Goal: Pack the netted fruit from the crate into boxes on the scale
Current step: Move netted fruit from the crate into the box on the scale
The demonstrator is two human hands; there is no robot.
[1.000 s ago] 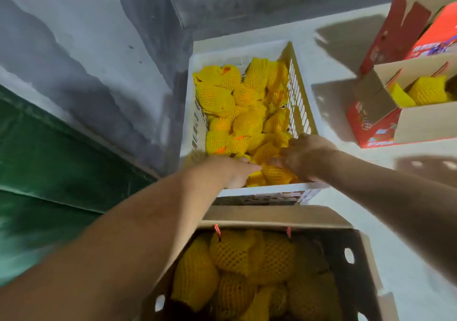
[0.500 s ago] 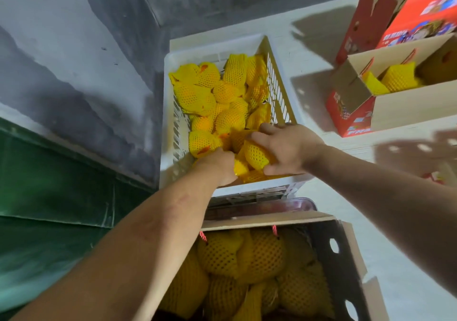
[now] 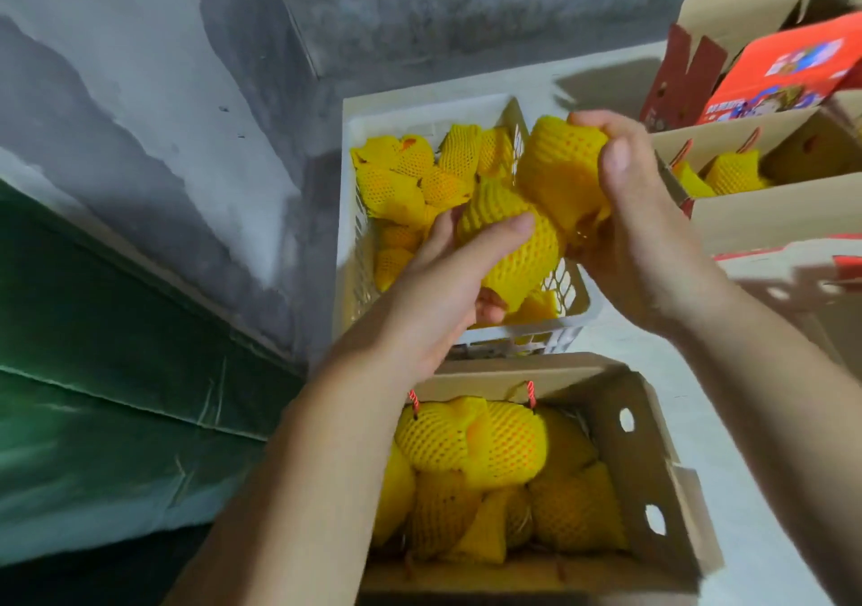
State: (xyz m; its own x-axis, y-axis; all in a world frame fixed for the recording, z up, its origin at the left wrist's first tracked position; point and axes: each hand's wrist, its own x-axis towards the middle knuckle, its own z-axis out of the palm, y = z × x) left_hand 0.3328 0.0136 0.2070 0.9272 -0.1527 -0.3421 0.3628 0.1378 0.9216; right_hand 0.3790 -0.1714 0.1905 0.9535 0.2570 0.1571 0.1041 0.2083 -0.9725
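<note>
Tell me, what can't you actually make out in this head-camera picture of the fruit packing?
- The scale: not visible; the near cardboard box covers whatever is under it.
- Fruit type: yellow foam nets hide it, on the pieces in the left hand and right hand too.
- Fruit deep in the white crate: hidden by both hands and the top layer.
- Print on the red box: too small and blurred.
- The far box: cut off by the right edge.
</note>
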